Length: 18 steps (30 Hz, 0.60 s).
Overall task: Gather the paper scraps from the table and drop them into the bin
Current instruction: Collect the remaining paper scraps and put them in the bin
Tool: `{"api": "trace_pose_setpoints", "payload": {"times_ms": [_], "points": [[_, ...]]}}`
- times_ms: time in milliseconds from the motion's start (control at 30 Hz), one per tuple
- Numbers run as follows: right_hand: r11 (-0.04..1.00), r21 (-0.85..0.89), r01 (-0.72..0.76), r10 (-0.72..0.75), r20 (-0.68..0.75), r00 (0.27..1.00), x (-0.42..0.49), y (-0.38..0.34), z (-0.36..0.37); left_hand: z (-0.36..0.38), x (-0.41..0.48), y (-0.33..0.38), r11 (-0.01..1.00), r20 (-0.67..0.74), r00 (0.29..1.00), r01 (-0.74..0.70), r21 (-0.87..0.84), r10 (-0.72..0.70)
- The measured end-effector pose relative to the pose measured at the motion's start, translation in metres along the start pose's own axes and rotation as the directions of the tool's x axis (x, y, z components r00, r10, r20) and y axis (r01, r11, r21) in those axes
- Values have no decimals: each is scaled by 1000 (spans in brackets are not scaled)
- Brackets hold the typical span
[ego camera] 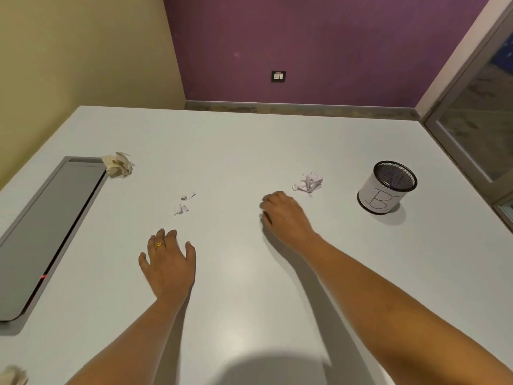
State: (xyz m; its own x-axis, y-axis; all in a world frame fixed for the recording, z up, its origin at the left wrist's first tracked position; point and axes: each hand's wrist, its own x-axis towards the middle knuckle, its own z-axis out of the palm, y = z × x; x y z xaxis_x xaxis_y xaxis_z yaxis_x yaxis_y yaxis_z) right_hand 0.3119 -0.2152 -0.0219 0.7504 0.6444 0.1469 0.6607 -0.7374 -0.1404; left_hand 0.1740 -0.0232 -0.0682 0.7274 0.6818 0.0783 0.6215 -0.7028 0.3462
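Observation:
A white crumpled paper [308, 182] lies on the white table [249, 145], just beyond and to the right of my right hand [283, 215]. That hand is above the table with its fingers loosely bent down, and nothing shows in it. Two small white scraps [188, 195] [181, 209] lie ahead of my left hand [169, 262], which rests spread and flat on the table. A beige crumpled paper [118, 165] sits at the far left. The bin [387, 187], a black mesh cup wrapped in white paper marked "B", stands at the right.
A grey recessed panel [47, 229] with a small red light runs along the table's left side. Another crumpled paper [12, 376] shows at the bottom left corner. A glass door frame [472, 134] stands beyond the table's right edge.

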Motion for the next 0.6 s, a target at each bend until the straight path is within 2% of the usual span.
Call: {"api": "trace_pose_setpoints", "payload": {"times_ms": [100,333,600], "points": [[991,129,41,-46,36,998,12,-33,15,-2,5,-9,999,-5,999,54,-2,-54],[951,307,-40,-31,224,974,48,-86,25,1,7,-6,997,12,998,69,36,-69],[947,316,-58,-65,365,929,86,-128,33,6,9,-8,995,10,997,77,60,-78]]}}
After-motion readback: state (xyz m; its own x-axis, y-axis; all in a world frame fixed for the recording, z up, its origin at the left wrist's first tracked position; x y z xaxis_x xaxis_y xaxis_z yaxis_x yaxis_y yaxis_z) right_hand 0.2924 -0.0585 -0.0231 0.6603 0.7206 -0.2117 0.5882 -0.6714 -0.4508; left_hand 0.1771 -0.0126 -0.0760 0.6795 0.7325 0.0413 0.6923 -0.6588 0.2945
